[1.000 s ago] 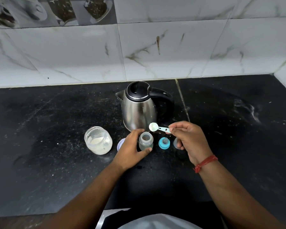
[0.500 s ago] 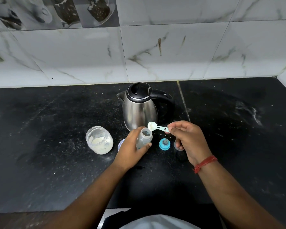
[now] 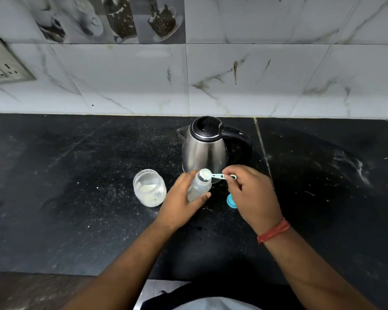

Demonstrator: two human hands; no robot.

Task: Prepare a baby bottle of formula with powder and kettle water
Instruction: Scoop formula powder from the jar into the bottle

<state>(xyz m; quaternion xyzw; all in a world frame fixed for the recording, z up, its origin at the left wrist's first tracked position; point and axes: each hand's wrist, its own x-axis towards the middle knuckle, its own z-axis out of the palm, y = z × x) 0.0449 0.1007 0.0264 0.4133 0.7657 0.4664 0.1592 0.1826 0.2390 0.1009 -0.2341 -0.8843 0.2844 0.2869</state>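
Observation:
My left hand point(image 3: 181, 199) grips a small clear baby bottle point(image 3: 199, 186), lifted off the counter and tilted with its open mouth toward the right. My right hand point(image 3: 251, 193) pinches the handle of a pale green scoop point(image 3: 207, 174), whose bowl of white powder sits right at the bottle's mouth. An open jar of white formula powder point(image 3: 149, 187) stands to the left of my left hand. A steel kettle point(image 3: 205, 148) with a black lid and handle stands just behind the bottle.
A blue bottle collar point(image 3: 231, 201) lies on the black counter point(image 3: 76, 198), partly hidden by my right hand. The tiled wall point(image 3: 188, 81) rises behind the kettle, with a socket plate point(image 3: 2, 63) at the far left. Powder specks dot the counter.
My left hand lifted the bottle off the counter and tilted it toward the scoop. The scoop's bowl now rests at the bottle's mouth. The view has shifted so the wall fills more of it.

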